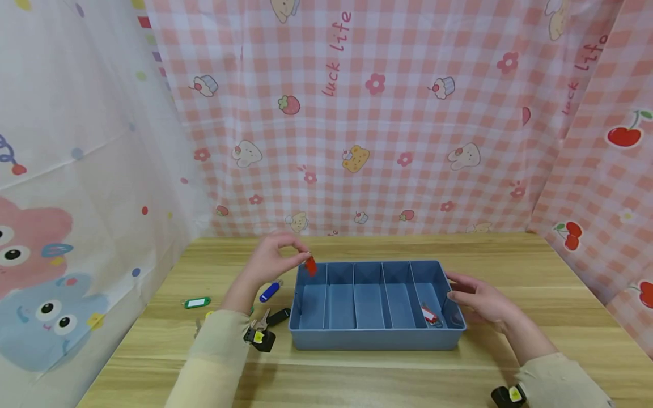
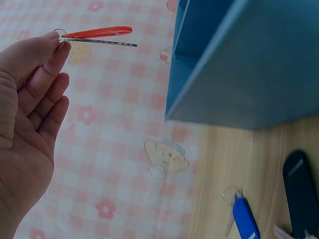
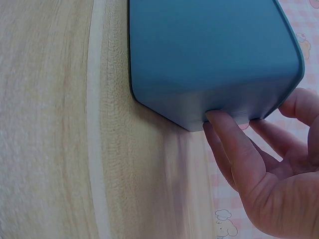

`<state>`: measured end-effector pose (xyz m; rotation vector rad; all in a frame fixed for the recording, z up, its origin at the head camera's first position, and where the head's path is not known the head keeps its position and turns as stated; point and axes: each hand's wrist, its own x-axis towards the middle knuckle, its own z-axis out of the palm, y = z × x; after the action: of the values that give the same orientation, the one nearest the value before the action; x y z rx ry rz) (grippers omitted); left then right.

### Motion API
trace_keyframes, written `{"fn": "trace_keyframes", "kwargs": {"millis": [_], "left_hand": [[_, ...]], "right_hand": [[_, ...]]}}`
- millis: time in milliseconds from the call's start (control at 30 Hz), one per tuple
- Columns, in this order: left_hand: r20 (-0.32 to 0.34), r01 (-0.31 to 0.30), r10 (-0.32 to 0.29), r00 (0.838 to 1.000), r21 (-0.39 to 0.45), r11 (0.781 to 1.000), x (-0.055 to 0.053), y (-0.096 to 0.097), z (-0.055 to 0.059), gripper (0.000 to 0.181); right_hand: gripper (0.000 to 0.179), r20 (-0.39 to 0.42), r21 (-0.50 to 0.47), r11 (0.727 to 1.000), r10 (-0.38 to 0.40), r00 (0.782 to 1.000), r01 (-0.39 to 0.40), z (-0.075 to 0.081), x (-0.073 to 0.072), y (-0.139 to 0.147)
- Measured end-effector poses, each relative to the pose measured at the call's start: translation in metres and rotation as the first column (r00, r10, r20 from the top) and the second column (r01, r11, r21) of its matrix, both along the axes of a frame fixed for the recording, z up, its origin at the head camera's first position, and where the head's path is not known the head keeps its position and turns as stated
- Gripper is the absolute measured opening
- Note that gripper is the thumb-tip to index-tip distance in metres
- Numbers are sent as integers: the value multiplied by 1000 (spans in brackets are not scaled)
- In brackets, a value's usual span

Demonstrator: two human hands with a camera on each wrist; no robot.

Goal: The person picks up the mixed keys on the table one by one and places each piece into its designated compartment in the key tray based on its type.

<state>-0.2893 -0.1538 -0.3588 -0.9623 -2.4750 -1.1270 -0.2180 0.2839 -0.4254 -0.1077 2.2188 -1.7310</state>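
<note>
My left hand [image 1: 275,260] is raised over the left end of a blue-grey divided box [image 1: 377,340]. Its thumb and forefinger pinch the ring of a red key tag [image 1: 311,266], and a flat metal key [image 2: 114,43] hangs beside the tag in the left wrist view. At the box's right end, my right hand [image 1: 482,300] grips the end wall, thumb at the rim and fingers against the outside [image 3: 224,119]. Inside the rightmost compartment lies a red-edged key tag [image 1: 429,314] with a white label; the other compartments hold nothing visible.
Left of the box, on the wooden table [image 1: 357,379], lie a green key tag [image 1: 196,303], a blue one [image 1: 270,292] and a black one [image 1: 279,317], with keys [image 1: 262,322] near it. A yellow piece is partly hidden by the left sleeve. Patterned cloth [image 1: 377,124] hangs behind.
</note>
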Motion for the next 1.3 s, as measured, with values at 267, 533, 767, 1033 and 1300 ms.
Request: {"fn": "trace_keyframes", "kwargs": {"millis": [267, 533, 767, 1033, 1300], "left_hand": [[-15, 52, -52, 999, 1, 999, -1, 22, 4, 6], [30, 86, -86, 996, 25, 996, 0, 46, 2, 5], [7, 153, -153, 988, 40, 987, 2, 68, -4, 4], [-38, 218, -218, 975, 9, 976, 4, 89, -9, 5], [30, 216, -216, 976, 13, 976, 12, 110, -12, 4]], "right_hand": [[67, 4, 16, 1000, -6, 1000, 6, 0, -1, 0], [67, -5, 26, 1000, -5, 1000, 5, 0, 0, 0], [67, -4, 14, 1000, -3, 1000, 3, 1, 0, 1], [67, -6, 13, 1000, 3, 1000, -3, 1, 0, 1], [66, -11, 3, 1000, 6, 1000, -6, 0, 0, 1]]}}
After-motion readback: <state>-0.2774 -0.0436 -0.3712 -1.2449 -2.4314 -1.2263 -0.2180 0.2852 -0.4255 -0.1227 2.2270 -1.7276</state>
